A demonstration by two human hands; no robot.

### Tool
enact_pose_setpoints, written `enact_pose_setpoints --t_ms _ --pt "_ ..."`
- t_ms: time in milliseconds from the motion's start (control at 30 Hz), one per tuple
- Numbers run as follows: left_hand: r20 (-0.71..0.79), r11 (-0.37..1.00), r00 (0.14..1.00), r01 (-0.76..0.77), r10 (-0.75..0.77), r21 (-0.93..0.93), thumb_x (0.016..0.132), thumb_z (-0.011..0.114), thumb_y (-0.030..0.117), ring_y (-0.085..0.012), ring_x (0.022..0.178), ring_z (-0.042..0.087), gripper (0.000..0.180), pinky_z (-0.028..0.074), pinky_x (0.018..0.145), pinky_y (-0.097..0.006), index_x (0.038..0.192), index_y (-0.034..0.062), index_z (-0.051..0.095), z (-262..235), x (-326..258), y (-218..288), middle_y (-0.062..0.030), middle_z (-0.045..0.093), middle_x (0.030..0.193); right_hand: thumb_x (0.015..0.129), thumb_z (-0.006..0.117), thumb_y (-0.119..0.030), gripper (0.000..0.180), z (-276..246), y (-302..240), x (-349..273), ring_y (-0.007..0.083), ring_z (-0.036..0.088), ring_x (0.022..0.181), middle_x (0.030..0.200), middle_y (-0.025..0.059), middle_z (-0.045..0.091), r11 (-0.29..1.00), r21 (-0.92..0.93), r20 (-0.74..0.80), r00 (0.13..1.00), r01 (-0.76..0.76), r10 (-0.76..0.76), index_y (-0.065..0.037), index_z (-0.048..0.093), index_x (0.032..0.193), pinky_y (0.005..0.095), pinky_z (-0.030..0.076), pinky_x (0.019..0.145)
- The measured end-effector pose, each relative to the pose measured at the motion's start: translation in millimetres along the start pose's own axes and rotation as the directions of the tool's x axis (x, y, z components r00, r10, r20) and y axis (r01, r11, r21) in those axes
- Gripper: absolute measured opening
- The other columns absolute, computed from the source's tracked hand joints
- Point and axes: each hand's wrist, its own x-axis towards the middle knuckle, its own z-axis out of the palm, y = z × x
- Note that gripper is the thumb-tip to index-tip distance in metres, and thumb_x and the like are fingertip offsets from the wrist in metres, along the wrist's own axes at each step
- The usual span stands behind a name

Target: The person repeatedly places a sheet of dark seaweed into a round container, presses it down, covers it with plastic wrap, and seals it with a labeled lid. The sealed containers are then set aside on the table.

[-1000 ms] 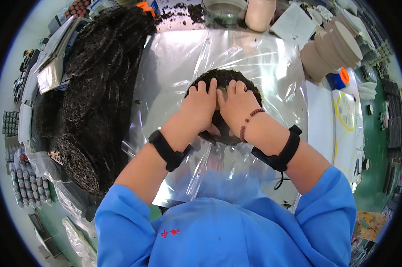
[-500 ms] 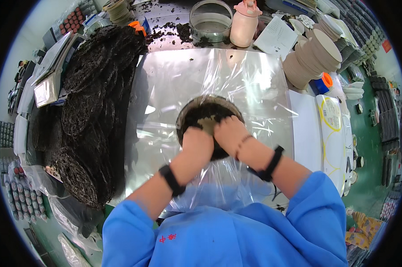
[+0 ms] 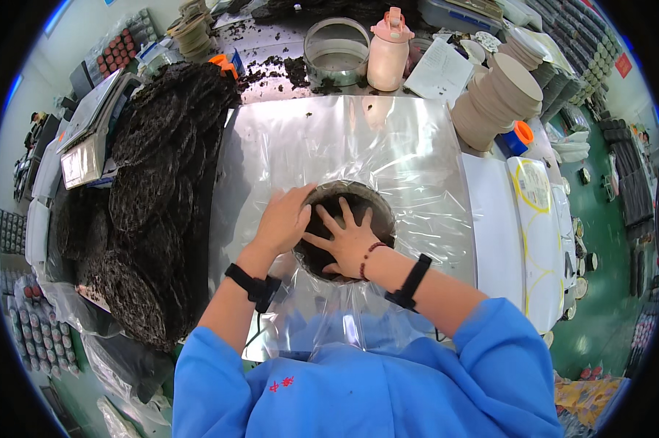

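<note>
Shiny sheet (image 3: 271, 150), dark-filled ring (image 3: 380, 206); hands (image 3: 282, 219) (image 3: 351, 247) touching

Bright blue smock (image 3: 329, 405), small red characters (image 3: 282, 384) on its front, loose elbow-length sleeves (image 3: 503, 339), black left wrist strap (image 3: 242, 279) carrying a small dark box (image 3: 266, 293), thin black cable (image 3: 258, 328) below, black right wrist strap (image 3: 417, 275), dark red beaded bracelet (image 3: 371, 254) beside the right hand (image 3: 350, 242).

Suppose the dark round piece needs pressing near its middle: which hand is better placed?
Probably the right hand: it is splayed across the middle of the dark round piece. The left hand is off at the upper-left edge.
</note>
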Motion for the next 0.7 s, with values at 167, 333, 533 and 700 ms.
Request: enact_pose_setpoints --t_ms 167,333,533,700 --pt "0.103 0.955 0.988 -0.138 0.115 0.262 0.088 0.057 0.024 -0.0338 0.057 0.055 0.029 0.044 0.054 -0.044 0.064 0.0079 0.053 -13 -16 -42 -0.0089 0.054 0.061 0.084 0.053 -0.064 0.073 21 4 6 0.0455 -0.005 0.144 0.161 0.0063 0.002 0.999 0.01 0.09 0.995 -0.053 0.052 -0.047 0.022 0.148 0.0792 0.01 0.1" --pt "0.106 0.949 0.994 -0.005 -0.03 0.314 0.083 0.064 0.029 -0.0287 0.078 0.059 0.023 0.045 0.07 -0.043 0.075 0.0092 0.058 -6 -16 -36 -0.008 0.059 0.077 0.084 0.052 -0.065 0.073 27 4 4 0.0454 -0.006 0.144 0.161 0.0066 0.003 0.999 0.0 0.061 0.997 -0.054 0.054 -0.047 0.022 0.149 0.0798 0.007 0.099" --pt "0.325 0.941 0.906 -0.179 0.272 -0.287 0.058 0.078 0.045 -0.0302 0.109 0.052 0.062 0.041 0.094 -0.042 0.109 0.0131 0.064 -73 -43 86 -0.0101 0.057 0.114 0.084 0.051 -0.066 0.077 33 6 16 0.0476 -0.009 0.143 0.161 0.0107 -0.002 1.0 0.018 0.119 0.993 -0.026 0.024 -0.045 0.018 0.15 0.0818 0.004 0.097" --pt "0.376 0.843 0.765 -0.529 0.524 -0.097 0.072 0.071 0.03 -0.0235 0.098 0.055 0.04 0.044 0.085 -0.035 0.105 0.0091 0.062 -53 -71 119 -0.0073 0.056 0.102 0.086 0.048 -0.066 0.074 25 7 10 0.0465 -0.009 0.144 0.161 0.0091 -0.002 0.999 -0.018 0.111 0.993 -0.037 0.039 -0.045 0.016 0.15 0.0812 0.005 0.098"
